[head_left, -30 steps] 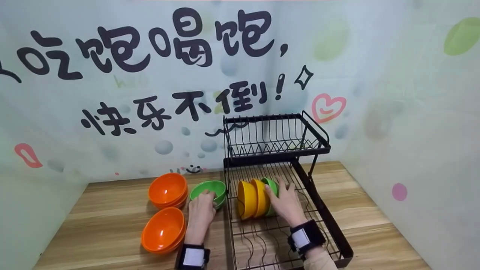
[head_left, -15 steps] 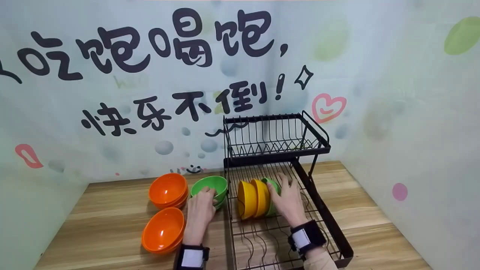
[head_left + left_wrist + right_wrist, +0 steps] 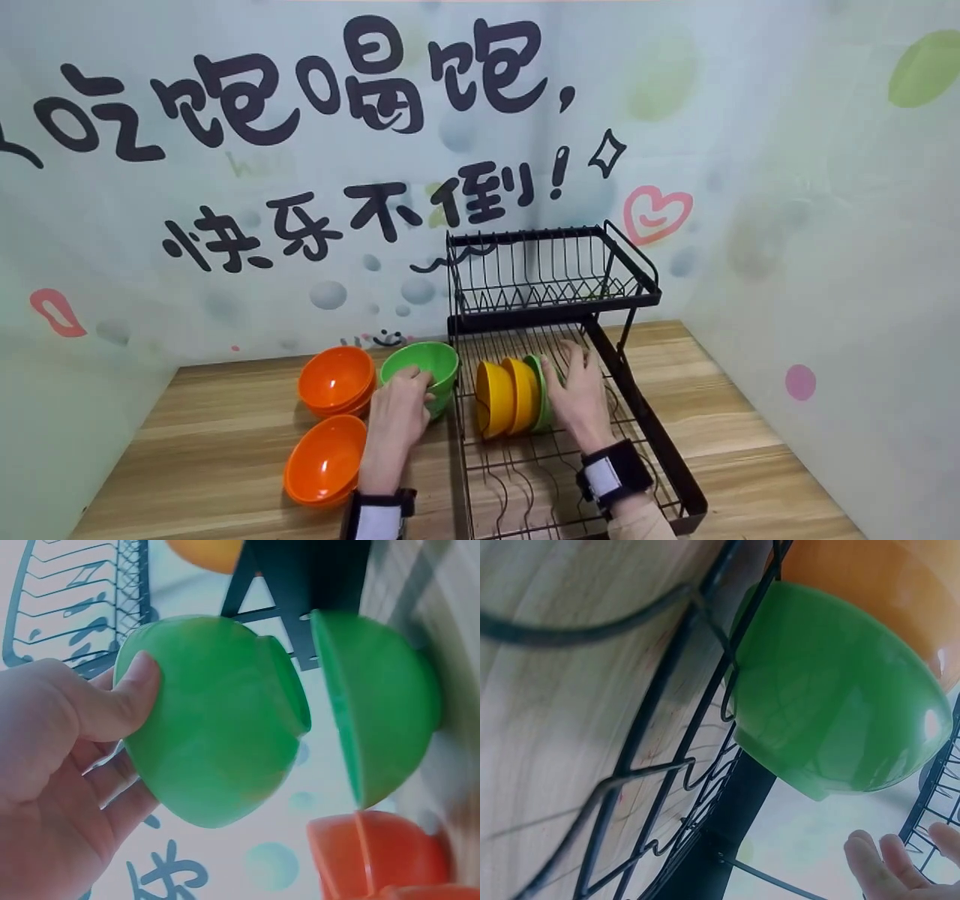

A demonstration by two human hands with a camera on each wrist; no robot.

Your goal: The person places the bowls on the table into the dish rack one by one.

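My left hand (image 3: 397, 411) grips a green bowl (image 3: 214, 720) by its rim, thumb on the outside. That bowl is raised off a second green bowl (image 3: 390, 709), which stays on the table beside the rack; a gap shows between the two in the left wrist view. Over the black dish rack (image 3: 525, 448), my right hand (image 3: 581, 397) has its fingers spread and loosely bent, holding nothing. Close to its thumb, another green bowl (image 3: 832, 697) stands on edge in the rack, beside two yellow bowls (image 3: 495, 401) on their sides.
Two groups of nested orange bowls stand on the left of the wooden table, one at the back (image 3: 334, 379) and one nearer (image 3: 325, 459). An upper wire shelf (image 3: 555, 277) rises over the rack's rear. A printed wall sheet (image 3: 420, 172) closes off the back.
My left hand has lifted the green bowl upward from the one beneath it. My right hand has drawn slightly right, away from the green bowl in the rack.
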